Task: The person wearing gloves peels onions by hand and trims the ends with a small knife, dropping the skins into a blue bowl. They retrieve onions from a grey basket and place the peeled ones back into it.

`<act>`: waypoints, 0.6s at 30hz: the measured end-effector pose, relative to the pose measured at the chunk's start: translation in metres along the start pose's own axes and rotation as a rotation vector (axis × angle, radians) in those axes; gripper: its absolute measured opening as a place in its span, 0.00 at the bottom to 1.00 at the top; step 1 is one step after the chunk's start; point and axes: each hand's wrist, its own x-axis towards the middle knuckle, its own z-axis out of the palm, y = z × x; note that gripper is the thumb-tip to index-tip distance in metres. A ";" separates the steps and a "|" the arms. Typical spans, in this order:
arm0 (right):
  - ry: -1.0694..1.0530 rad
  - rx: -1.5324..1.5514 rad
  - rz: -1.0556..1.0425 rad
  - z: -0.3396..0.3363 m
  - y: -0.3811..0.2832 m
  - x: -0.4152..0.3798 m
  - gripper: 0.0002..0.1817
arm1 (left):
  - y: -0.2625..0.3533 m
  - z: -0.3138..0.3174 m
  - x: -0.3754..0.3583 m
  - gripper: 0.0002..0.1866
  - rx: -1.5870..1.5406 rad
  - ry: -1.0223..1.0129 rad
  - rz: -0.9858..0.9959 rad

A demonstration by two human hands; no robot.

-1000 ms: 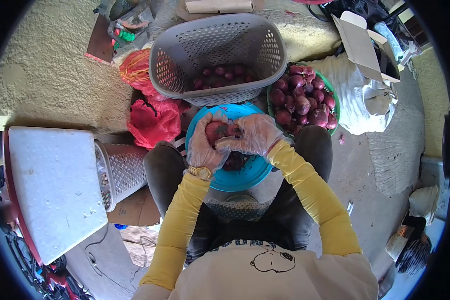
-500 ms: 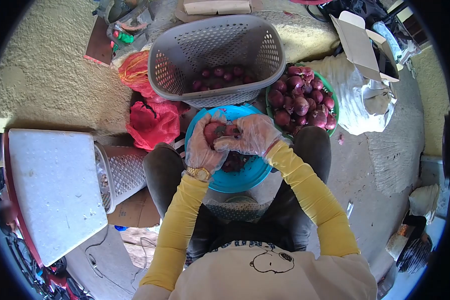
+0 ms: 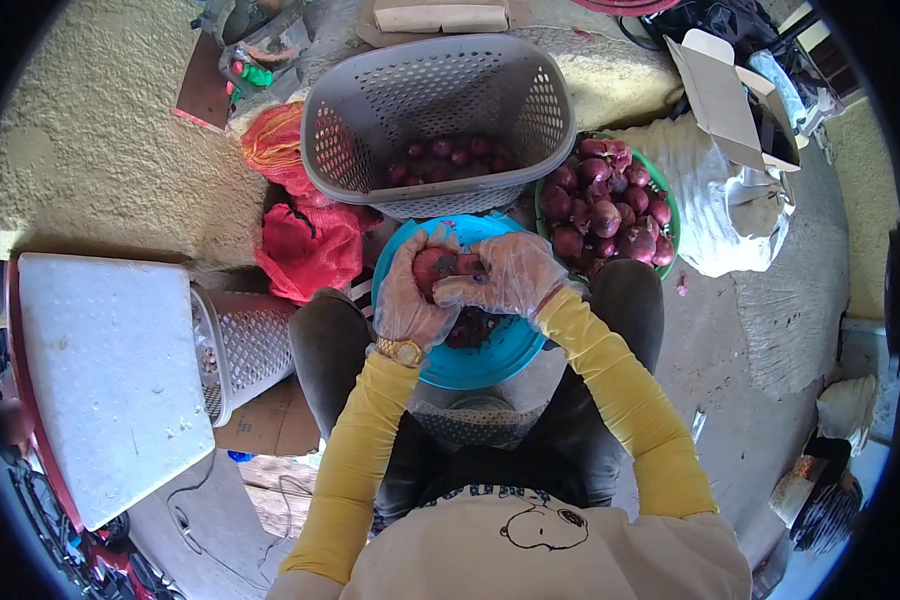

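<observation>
Red onion (image 3: pixel 436 266) sat cupped in left hand (image 3: pixel 410 295), root end up, with right hand (image 3: pixel 505 272) fingers pinched on its right side, above blue bowl (image 3: pixel 490 358).

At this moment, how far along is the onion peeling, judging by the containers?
Done: a thin layer of onions lies at the bottom of the grey basket. In hand: the left hand cups one onion over the blue basin, where dark scraps lie, while the right hand works at its top. Left: the green bowl is heaped with onions.
</observation>
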 end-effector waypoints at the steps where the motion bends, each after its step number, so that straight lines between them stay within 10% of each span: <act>1: -0.001 -0.002 0.003 0.000 0.000 0.000 0.42 | -0.002 -0.001 0.000 0.17 0.051 -0.035 0.042; 15: 0.006 0.056 0.016 0.000 -0.001 -0.001 0.41 | -0.015 -0.015 0.008 0.17 -0.448 -0.197 -0.005; 18: 0.018 0.065 0.014 0.002 0.000 -0.001 0.39 | -0.007 -0.011 0.002 0.25 0.349 -0.048 0.162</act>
